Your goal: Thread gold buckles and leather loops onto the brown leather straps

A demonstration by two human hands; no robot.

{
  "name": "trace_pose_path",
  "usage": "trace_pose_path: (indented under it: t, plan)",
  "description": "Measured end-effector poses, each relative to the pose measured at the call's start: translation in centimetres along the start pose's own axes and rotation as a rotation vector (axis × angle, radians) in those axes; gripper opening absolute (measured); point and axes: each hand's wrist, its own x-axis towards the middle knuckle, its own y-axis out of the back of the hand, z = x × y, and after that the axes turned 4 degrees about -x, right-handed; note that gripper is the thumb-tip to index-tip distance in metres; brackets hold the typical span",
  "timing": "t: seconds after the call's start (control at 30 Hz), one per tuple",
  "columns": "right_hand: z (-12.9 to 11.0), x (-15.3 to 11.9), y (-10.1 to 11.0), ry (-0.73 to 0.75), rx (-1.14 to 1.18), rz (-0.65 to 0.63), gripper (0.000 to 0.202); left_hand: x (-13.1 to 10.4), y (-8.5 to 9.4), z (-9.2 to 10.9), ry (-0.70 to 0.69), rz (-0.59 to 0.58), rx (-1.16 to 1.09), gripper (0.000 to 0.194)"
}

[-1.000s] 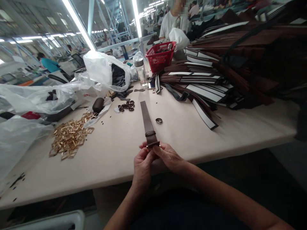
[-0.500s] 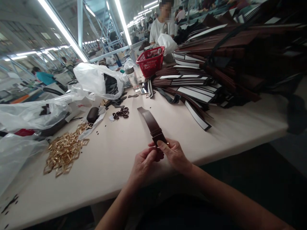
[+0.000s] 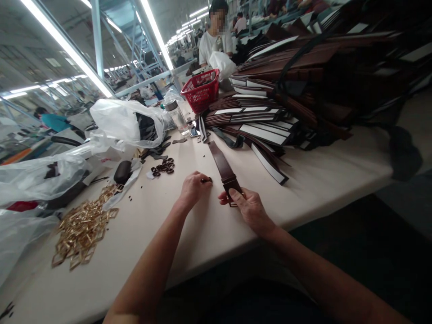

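Note:
My right hand [image 3: 252,209] grips a dark brown leather strap [image 3: 221,163] near its folded end, thumb on top. A gold buckle [image 3: 232,204] shows at that end, partly behind my fingers. The strap's far end points away over the table. To its left, my left hand [image 3: 195,188] is closed with its fingertips around a small dark piece [image 3: 206,180], which looks like a leather loop. Several dark brown leather loops [image 3: 164,167] lie in a small heap beyond my left hand. A pile of gold buckles [image 3: 83,231] is spread at the left.
Stacks of brown straps with white backing [image 3: 266,130] fill the right back of the table [image 3: 209,243]. A red basket [image 3: 201,92], a glass bottle [image 3: 177,118] and a white plastic bag [image 3: 116,119] stand at the back. Beyond them is a person in white [image 3: 211,45].
My left hand has moved away from the strap's buckle end, forward and left, with a small dark piece in its fingers. My right hand keeps hold of the strap. The view has shifted slightly.

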Motion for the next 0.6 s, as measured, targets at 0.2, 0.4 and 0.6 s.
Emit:
trace_pose_path:
  t: [0.2,0.4,0.6]
  plan:
    - [0.0,0.0,-0.1,-0.025,0.066,-0.036,0.046,-2.5,0.4,0.1,0.047,0.053,-0.166,0.006]
    - [0.3,-0.4,-0.7,-0.056,0.034,-0.105,0.05,-8.6,1.0,2.6,0.208,0.11,-0.625,0.017]
    - [0.4,-1.2,-1.8,0.023,-0.2,-0.212,0.049,-11.7,1.7,4.9,0.251,0.217,-0.94,0.032]
